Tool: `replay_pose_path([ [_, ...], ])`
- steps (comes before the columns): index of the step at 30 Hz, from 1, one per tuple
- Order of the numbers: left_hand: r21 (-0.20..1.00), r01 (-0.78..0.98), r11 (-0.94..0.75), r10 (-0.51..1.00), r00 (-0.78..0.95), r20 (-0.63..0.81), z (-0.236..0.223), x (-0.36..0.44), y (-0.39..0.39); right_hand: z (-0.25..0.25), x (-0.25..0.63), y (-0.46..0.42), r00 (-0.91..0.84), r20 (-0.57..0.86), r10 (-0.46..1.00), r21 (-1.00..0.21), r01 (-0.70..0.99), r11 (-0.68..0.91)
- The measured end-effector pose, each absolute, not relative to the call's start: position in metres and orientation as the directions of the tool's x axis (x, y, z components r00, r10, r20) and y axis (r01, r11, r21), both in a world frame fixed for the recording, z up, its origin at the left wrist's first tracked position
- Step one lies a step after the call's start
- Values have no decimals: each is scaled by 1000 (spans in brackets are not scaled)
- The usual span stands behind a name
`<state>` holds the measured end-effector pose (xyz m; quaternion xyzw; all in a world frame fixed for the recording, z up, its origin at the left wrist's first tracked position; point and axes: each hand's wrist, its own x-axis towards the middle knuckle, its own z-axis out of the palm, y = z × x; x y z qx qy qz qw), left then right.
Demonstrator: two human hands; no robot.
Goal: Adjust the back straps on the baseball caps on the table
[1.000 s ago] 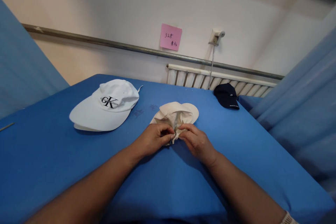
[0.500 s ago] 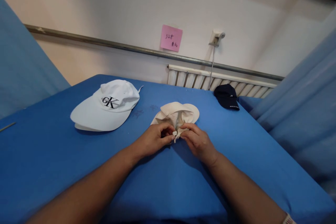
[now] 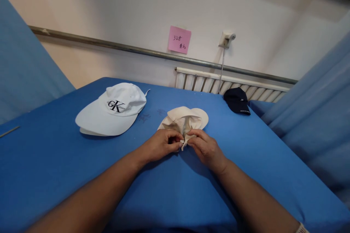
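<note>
A cream baseball cap (image 3: pixel 182 116) rests on the blue-covered table (image 3: pixel 175 189) in the middle of the view, its brim pointing away to the right. My left hand (image 3: pixel 164 145) is closed in a pinch on the near edge of the cap, at its strap. Opposite it, my right hand (image 3: pixel 207 150) pinches the same edge with thumb and fingers. A narrow strap end hangs between the two hands; its fastening is too small to make out.
A large white cap (image 3: pixel 115 111) with black lettering lies to the left. At the far right corner sits a dark navy cap (image 3: pixel 236 101). Behind the table are a radiator (image 3: pixel 199 82), a metal rail (image 3: pixel 123 48) and a socket (image 3: pixel 226 40). Blue curtains (image 3: pixel 314 116) hang at both sides.
The small white piece at my left fingertips shows less than before. Both hands stay at the cap's edge, and the view has shifted very slightly.
</note>
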<state>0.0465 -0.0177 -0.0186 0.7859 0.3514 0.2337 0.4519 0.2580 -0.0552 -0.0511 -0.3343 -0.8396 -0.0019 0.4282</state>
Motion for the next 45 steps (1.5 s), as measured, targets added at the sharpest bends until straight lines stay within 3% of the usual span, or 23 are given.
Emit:
replay_pose_path([
  [6,858,365,-363,800,593,86,-24,53,-20,-53,257,-52,-401,733,549,-220,624,750],
  [18,613,555,-562,807,531,260,-28,64,-33,-58,257,-48,-386,713,585,-189,697,691],
  [21,609,529,-591,782,562,271,-28,63,-30,-56,256,-50,-398,687,608,-192,707,680],
  [24,671,489,-557,782,582,224,-26,61,-27,-55,257,-51,-384,668,638,-257,685,682],
  [29,767,448,-459,790,601,121,-21,60,-26,-56,257,-50,-297,614,731,-493,579,649],
  [34,838,375,-396,801,587,117,-19,62,-26,-60,257,-46,-207,519,829,-678,490,548],
  [40,949,222,-223,830,553,66,-24,64,-23,-63,257,-40,-154,428,890,-806,380,453],
  [45,978,183,-102,859,512,-7,-30,66,-21,-67,256,-39,-127,403,906,-823,384,419],
])
